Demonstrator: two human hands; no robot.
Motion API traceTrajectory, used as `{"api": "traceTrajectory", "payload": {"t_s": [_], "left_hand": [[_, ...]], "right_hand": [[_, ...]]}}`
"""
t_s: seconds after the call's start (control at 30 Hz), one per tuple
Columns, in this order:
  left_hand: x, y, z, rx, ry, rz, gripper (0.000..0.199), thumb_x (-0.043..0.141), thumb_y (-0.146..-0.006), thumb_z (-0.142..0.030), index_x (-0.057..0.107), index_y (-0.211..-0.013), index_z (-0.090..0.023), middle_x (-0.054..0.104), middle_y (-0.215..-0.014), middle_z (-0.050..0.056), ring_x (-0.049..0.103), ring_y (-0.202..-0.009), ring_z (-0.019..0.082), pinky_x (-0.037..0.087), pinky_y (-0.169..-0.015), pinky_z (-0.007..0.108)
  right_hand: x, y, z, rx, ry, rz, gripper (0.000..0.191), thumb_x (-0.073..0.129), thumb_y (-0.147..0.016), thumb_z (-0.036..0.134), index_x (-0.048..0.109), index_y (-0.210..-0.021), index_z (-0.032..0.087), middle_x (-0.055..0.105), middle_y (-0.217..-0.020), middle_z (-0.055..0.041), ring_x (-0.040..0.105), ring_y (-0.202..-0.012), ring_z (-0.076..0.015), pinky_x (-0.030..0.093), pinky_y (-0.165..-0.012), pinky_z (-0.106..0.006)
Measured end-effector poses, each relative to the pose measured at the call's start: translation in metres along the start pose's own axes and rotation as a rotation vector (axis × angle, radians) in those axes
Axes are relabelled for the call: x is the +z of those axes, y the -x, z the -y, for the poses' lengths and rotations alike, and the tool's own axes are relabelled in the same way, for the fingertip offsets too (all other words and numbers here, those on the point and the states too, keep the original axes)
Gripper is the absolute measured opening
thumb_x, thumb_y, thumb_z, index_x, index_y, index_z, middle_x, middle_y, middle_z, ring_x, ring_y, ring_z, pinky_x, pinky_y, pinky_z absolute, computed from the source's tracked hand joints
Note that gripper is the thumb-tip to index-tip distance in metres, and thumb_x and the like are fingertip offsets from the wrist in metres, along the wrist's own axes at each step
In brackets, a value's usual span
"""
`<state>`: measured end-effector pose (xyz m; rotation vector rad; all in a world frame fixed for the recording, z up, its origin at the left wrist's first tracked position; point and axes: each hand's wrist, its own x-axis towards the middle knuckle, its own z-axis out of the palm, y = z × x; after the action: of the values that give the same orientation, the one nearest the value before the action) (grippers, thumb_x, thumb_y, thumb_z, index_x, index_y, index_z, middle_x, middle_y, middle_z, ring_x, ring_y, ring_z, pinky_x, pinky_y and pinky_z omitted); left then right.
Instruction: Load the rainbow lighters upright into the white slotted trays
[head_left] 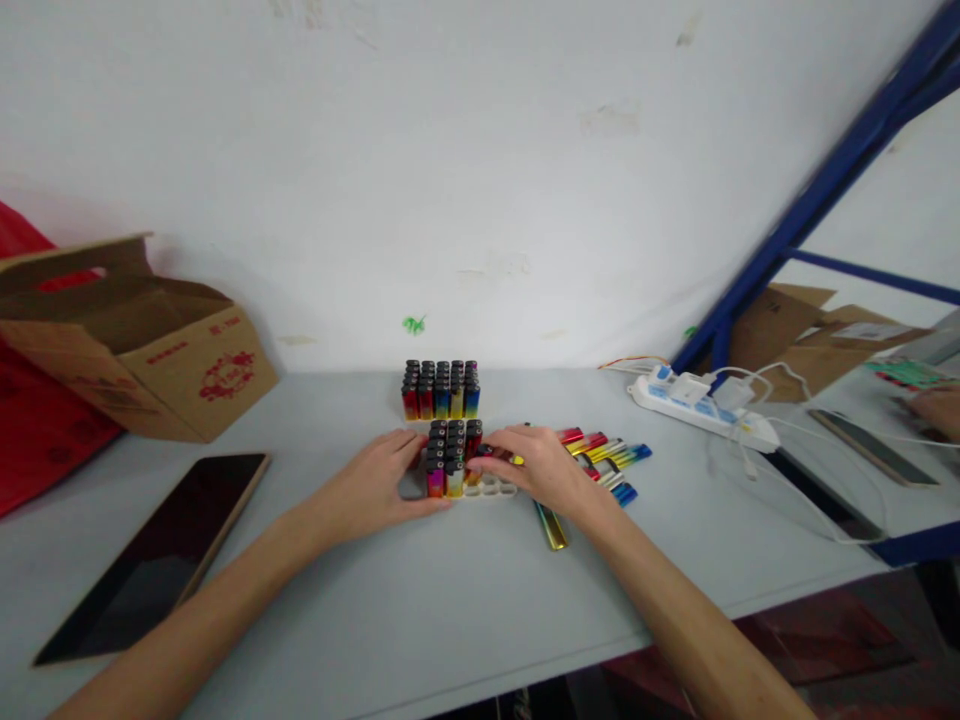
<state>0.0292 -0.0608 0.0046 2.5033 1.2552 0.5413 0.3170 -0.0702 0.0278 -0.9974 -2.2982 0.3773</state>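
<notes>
On the grey table stands a white lighter tray (pixel 491 490) with round-edged holes, its left part filled with upright lighters (pixel 455 460) with black tops and shiny coloured bodies. My left hand (pixel 386 480) is curled around the tray's left side, thumb at the front corner and fingers behind. My right hand (pixel 544 465) is over the tray's right side, its thumb and fingertips pinching a lighter (pixel 485 451) whose black and reddish top shows; the rest of it is hidden. Loose metallic lighters (pixel 600 450) lie partly under and beside my right hand.
Behind, a full block of upright lighters (pixel 441 390) stands near the wall. Left are an open cardboard box (pixel 187 370) and a dark tablet (pixel 157 550). A white power strip (pixel 705 412) with plugs and cables lies right, beside a blue metal frame (pixel 795 215).
</notes>
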Motion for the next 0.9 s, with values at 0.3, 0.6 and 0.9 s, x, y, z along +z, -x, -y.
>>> {"api": "traceTrajectory", "payload": {"t_s": [0.3, 0.6, 0.9], "left_hand": [[0.002, 0.0, 0.004, -0.003, 0.002, 0.011, 0.059, 0.079, -0.088, -0.074, 0.075, -0.117, -0.023, 0.08, -0.127, 0.014, 0.076, -0.118, 0.038, 0.061, -0.109, 0.052], [0.004, 0.0, 0.01, 0.012, -0.013, -0.019, 0.066, 0.077, -0.087, -0.079, 0.075, -0.123, -0.024, 0.081, -0.125, 0.014, 0.077, -0.118, 0.039, 0.062, -0.108, 0.052], [0.003, -0.001, 0.008, -0.014, -0.015, 0.002, 0.072, 0.074, -0.086, -0.085, 0.077, -0.119, -0.021, 0.08, -0.123, 0.016, 0.077, -0.116, 0.04, 0.062, -0.108, 0.053]], "right_hand": [[0.005, -0.004, -0.01, 0.027, -0.083, 0.029, 0.046, 0.064, -0.111, 0.065, 0.079, -0.097, 0.024, 0.078, -0.084, -0.0052, 0.067, -0.075, -0.0194, 0.046, -0.073, -0.03], [-0.005, -0.007, -0.015, 0.133, 0.092, 0.115, 0.054, 0.07, -0.108, 0.064, 0.073, -0.075, 0.022, 0.07, -0.066, -0.001, 0.054, -0.059, -0.0151, 0.029, -0.062, -0.03], [-0.081, 0.033, -0.096, 0.388, 0.118, 0.079, 0.015, 0.089, -0.092, 0.025, 0.088, -0.107, 0.022, 0.084, -0.107, -0.0092, 0.078, -0.096, -0.0243, 0.058, -0.089, -0.034]]}}
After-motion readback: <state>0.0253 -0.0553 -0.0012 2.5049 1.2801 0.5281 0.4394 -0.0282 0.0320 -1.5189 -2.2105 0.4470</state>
